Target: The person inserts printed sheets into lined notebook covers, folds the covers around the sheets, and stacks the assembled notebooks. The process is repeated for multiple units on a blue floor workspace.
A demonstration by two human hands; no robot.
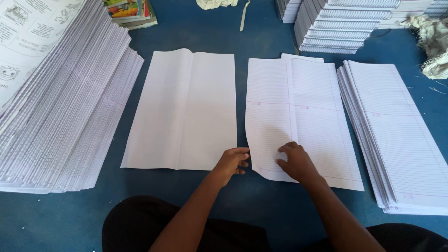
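Note:
A lined white sheet (pixel 308 112) with pink margin lines lies on the blue surface in front of me, its left half curling up slightly. My right hand (pixel 295 161) presses flat on its near edge. My left hand (pixel 232 162) pinches the sheet's lower left corner, between it and a plain white folded sheet (pixel 186 109) lying to the left. The left hand's fingers are curled at the paper's edge.
A tall fanned stack of lined sheets (pixel 65 102) stands at the left. Another stack of lined sheets (pixel 401 135) lies at the right. Piles of bound notebooks (pixel 345 23) sit at the back, with white rags (pixel 434 42) and colourful books (pixel 130 11).

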